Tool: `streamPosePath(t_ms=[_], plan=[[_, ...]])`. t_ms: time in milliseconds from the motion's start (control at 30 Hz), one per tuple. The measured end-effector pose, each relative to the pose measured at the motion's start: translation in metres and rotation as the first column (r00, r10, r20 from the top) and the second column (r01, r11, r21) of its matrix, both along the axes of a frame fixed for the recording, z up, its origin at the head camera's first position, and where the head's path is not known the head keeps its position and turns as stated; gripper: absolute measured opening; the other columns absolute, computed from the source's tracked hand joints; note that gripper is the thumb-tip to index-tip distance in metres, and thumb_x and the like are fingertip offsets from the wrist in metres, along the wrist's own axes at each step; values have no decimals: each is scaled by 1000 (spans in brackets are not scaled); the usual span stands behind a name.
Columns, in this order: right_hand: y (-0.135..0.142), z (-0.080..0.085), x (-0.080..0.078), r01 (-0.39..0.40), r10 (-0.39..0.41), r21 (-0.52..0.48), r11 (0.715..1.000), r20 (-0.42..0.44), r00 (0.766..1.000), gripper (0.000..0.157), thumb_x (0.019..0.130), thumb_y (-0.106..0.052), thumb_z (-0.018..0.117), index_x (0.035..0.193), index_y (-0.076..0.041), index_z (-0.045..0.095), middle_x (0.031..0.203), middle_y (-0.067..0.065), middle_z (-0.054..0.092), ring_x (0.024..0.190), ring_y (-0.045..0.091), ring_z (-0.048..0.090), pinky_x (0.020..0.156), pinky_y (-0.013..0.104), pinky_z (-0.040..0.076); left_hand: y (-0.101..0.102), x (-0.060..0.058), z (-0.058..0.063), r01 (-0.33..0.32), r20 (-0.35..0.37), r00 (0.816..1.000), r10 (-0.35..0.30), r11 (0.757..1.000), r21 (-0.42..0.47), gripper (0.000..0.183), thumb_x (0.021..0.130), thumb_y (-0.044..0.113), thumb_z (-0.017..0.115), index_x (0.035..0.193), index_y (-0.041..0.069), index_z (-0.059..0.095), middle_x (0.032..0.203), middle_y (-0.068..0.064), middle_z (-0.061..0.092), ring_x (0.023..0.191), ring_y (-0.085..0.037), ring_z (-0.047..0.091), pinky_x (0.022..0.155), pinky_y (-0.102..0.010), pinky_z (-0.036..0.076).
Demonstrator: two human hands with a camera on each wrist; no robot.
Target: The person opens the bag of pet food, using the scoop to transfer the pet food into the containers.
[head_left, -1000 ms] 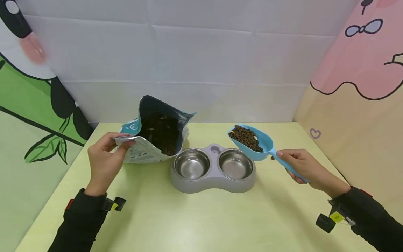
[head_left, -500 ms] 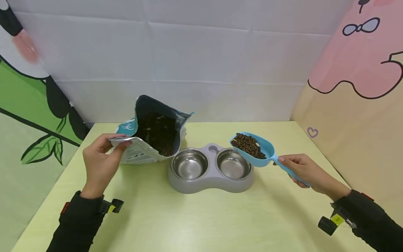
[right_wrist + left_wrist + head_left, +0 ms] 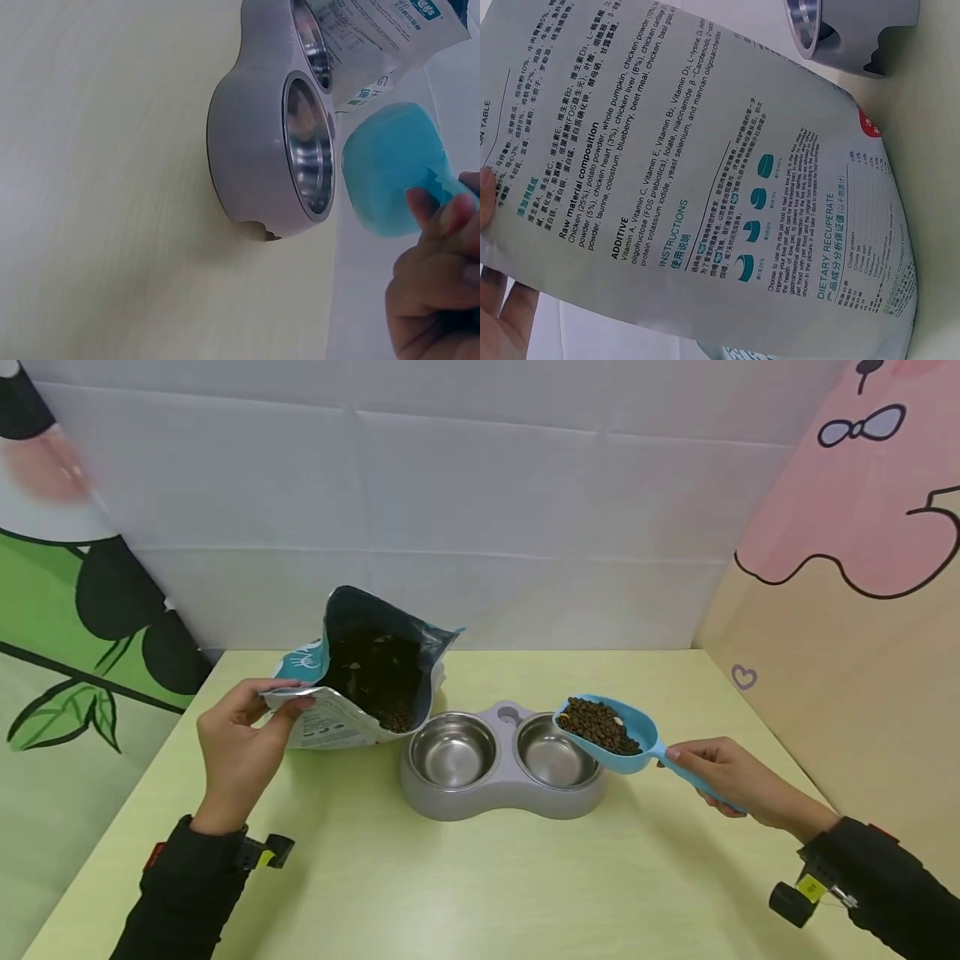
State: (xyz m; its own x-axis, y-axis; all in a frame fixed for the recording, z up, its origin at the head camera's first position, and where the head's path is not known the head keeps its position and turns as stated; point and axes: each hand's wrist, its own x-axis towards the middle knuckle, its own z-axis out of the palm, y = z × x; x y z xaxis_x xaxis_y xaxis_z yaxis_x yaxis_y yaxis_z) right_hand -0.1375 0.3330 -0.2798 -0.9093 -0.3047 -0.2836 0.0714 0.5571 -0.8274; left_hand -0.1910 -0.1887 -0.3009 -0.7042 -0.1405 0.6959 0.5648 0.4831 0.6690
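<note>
My left hand [image 3: 243, 739] pinches the near rim of an opened pet food bag [image 3: 330, 722], which leans with its mouth toward me and dark kibble inside. Printed text covers the bag's side [image 3: 705, 187] in the left wrist view. In my right hand [image 3: 738, 777] is the handle of a blue scoop [image 3: 637, 727], heaped with brown kibble [image 3: 600, 727]. The scoop is held over the right edge of a grey double pet bowl [image 3: 502, 797]. Both steel bowls, the left one [image 3: 453, 752] and the right one [image 3: 551, 756], show bare metal. From below, the right wrist view shows the scoop's underside [image 3: 390, 172].
Everything stands on a pale yellow table [image 3: 450, 885]. A white cloth wall [image 3: 480, 502] rises behind it, with cartoon-printed panels at the left and right [image 3: 847, 527]. Each sleeve carries a small strapped-on camera, such as the right one [image 3: 795, 903].
The loaded scoop has come down and slightly right, with my right hand lowering along with it. My left hand keeps its pinch on the bag, which stays in place.
</note>
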Motion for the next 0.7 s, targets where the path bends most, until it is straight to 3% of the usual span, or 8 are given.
streamPosePath(t_ms=[300,700], plan=[[1,-4,-1,-39,39,11,999,30,999,32,96,-32,44,116,-10,56,60,5,39,43,13,34,33,22,27,2,0,0,14,8,1000,-14,1000,11,28,71,-9,68,95,3,64,91,-6,63,89,-5,57,81,-15,45],[0,0,-8,-96,92,100,990,48,995,32,95,-35,45,115,-13,57,59,4,37,43,13,34,33,21,27,0,0,0,24,-3,1000,-24,999,29,28,71,-11,67,95,3,64,90,-7,63,88,-3,57,81,-15,45]])
